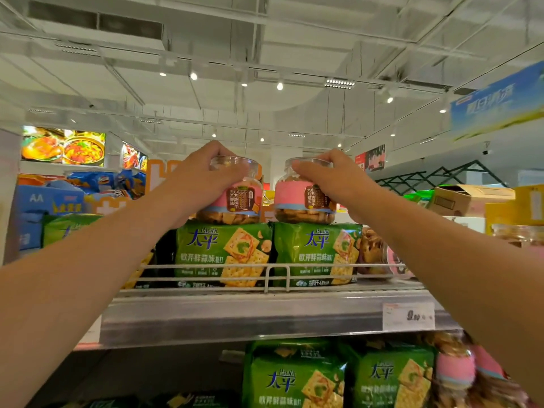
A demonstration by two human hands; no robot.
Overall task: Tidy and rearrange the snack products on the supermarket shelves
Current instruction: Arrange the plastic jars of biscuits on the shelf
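Step in hand: stacking or straightening jars on top shelf.

Left hand (203,175) gripping left biscuit jar (235,198) at lid, fingers curling round top. Right hand (329,175) gripping right biscuit jar (300,198) same way.

Both jars sitting upright on green cracker packs (312,251), side by side, small gap between, behind wire rail (276,275) of upper shelf (250,316). Price tag (408,316) showing at right of shelf edge.

Judging next move: releasing only once jars are resting steady; soft packs underneath are making tipping likely.
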